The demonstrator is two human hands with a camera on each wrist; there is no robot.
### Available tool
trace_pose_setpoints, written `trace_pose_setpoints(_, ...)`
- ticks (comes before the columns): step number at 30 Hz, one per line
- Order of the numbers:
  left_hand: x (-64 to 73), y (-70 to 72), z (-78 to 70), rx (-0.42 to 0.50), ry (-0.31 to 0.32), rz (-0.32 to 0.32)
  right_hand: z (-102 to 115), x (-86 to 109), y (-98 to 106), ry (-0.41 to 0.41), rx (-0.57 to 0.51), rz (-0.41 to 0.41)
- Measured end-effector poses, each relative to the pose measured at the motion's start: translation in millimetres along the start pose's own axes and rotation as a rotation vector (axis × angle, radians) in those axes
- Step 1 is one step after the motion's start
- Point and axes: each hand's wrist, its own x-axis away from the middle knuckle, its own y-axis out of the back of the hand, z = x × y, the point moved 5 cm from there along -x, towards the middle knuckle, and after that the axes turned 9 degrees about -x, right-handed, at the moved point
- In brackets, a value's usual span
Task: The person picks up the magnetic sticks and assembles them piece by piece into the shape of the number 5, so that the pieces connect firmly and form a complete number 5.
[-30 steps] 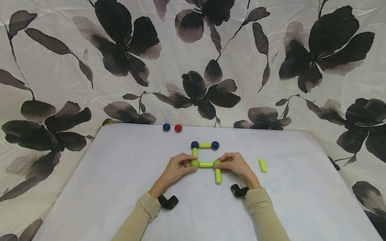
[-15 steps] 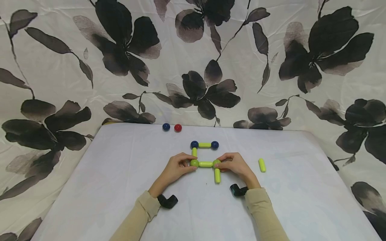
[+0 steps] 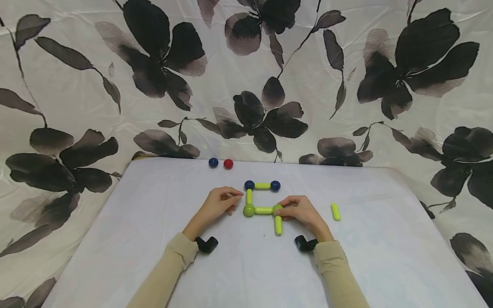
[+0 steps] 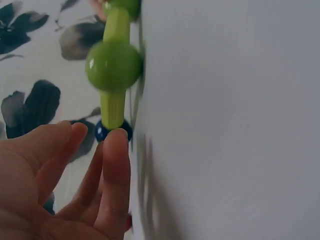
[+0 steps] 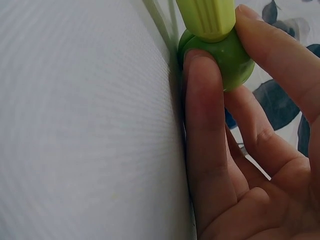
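Observation:
A shape of yellow-green sticks and balls lies mid-table. Its left green ball (image 3: 249,210) joins a bottom stick (image 3: 263,210) and a left stick (image 3: 249,196), which runs up to a dark blue ball (image 3: 249,185). From there a top stick (image 3: 262,186) reaches a second blue ball (image 3: 275,185). My right hand (image 3: 302,210) pinches the right green ball (image 5: 232,62), from which a lower stick (image 3: 278,226) points toward me. Just left of the shape, my left hand (image 3: 215,206) holds nothing, fingers loosely bent and thumb apart from the fingertips in the left wrist view.
One loose yellow-green stick (image 3: 336,211) lies to the right of my right hand. Along the table's back edge sit a blue ball (image 3: 213,162) and a red ball (image 3: 228,164). Behind the white tabletop (image 3: 154,265) hangs a flowered cloth (image 3: 215,64).
My left hand has let go of the left green ball and moved a little left and away from me. The right hand keeps its pinch in the same spot.

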Motion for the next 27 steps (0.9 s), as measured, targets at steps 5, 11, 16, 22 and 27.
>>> trace_pose_setpoints(5, -20.2, 24.3, -6.1, -0.127, -0.008, -0.08, 1.1, 0.2, 0.9, 0.005, -0.002, 0.0)
trace_pose_setpoints(11, -50.5, 45.5, -13.7, -0.315, -0.049, -0.199, -2.0, -1.8, 1.9, -0.004, -0.019, 0.008)
trace_pose_setpoints(16, -74.8, 49.5, -14.8, -0.483, -0.053, -0.186, -0.6, -1.5, 1.2, 0.006, -0.021, 0.007)
trace_pose_setpoints(22, -91.5, 45.1, -12.0, -0.588, 0.005, -0.085, 0.5, -1.1, 0.3, 0.007, -0.007, -0.005)
trace_pose_setpoints(27, -93.9, 39.7, -13.7, -0.615, 0.016, -0.049, 0.3, -1.5, 2.0, 0.007, -0.002, 0.001)
